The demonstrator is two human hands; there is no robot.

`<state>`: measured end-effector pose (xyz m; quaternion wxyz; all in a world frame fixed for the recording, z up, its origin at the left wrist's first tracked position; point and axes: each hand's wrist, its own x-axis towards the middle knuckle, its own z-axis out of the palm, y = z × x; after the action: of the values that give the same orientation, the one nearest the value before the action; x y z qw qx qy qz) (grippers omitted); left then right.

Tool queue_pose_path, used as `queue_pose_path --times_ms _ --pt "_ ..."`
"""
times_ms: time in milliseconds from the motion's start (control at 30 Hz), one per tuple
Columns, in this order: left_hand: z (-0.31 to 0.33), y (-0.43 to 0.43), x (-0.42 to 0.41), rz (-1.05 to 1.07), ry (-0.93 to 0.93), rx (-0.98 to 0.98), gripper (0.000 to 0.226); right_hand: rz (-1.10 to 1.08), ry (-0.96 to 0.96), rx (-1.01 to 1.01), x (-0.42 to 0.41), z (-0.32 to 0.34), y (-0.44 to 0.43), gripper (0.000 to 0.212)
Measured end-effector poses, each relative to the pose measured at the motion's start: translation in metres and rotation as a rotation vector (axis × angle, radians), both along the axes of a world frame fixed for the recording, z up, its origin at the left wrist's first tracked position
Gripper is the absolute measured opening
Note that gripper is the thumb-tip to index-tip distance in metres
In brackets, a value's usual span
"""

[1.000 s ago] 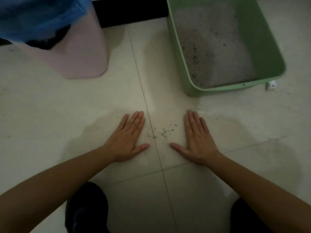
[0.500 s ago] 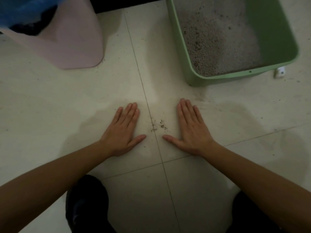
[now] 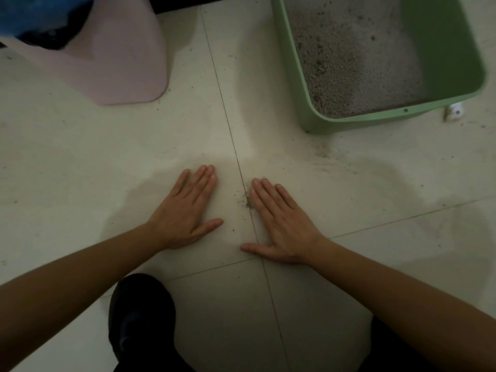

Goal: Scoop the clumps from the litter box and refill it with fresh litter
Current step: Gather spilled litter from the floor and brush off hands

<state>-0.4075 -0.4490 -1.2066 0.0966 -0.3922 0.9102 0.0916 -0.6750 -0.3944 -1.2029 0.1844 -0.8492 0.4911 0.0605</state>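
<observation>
A green litter box (image 3: 349, 122) stands at the upper right, holding pale grey litter (image 3: 357, 65) with darker specks on its left side. My left hand (image 3: 188, 208) and my right hand (image 3: 281, 221) lie flat on the pale floor tiles, fingers straight, palms down. Between them, along a tile joint, sits a small heap of spilled litter grains (image 3: 247, 201), touching the right hand's forefinger side. Neither hand holds anything.
A pink bin (image 3: 115, 60) lined with a blue bag (image 3: 32, 14) stands at the upper left. A small white object (image 3: 455, 111) lies by the box's near right corner. Dust and grains are scattered in front of the box (image 3: 322, 154). My dark-clad knees are at the bottom.
Both hands have slid toward each other across the floor. The scattered grains between them are now pushed into a tighter heap against the right hand.
</observation>
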Motion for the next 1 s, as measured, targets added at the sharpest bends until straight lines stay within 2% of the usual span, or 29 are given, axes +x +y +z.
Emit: queue_pose_path --times_ms 167,300,467,633,767,833,1000 --pt "0.002 -0.001 0.012 -0.057 -0.047 0.011 0.106 -0.112 0.038 -0.031 -0.012 0.003 -0.039 0.114" --pt "0.003 0.002 -0.01 -0.168 -0.043 -0.002 0.119 0.041 0.069 -0.03 -0.016 -0.001 -0.031 0.11" --pt "-0.004 0.006 -0.033 -0.193 0.003 -0.019 0.093 0.145 0.006 -0.014 -0.038 0.001 -0.019 0.092" --pt "-0.016 0.012 -0.048 -0.228 0.108 -0.041 0.063 -0.085 -0.035 -0.033 -0.062 0.0 -0.027 0.086" --pt "-0.023 0.015 -0.061 -0.167 0.256 -0.088 0.046 -0.102 -0.024 -0.068 -0.07 -0.003 -0.032 0.084" --pt "-0.021 0.012 -0.063 -0.156 0.293 -0.09 0.044 -0.093 -0.031 -0.096 -0.066 -0.003 -0.032 0.083" --pt "-0.007 0.0 -0.046 0.013 0.255 -0.096 0.062 -0.063 -0.08 -0.128 -0.046 0.001 -0.028 0.079"
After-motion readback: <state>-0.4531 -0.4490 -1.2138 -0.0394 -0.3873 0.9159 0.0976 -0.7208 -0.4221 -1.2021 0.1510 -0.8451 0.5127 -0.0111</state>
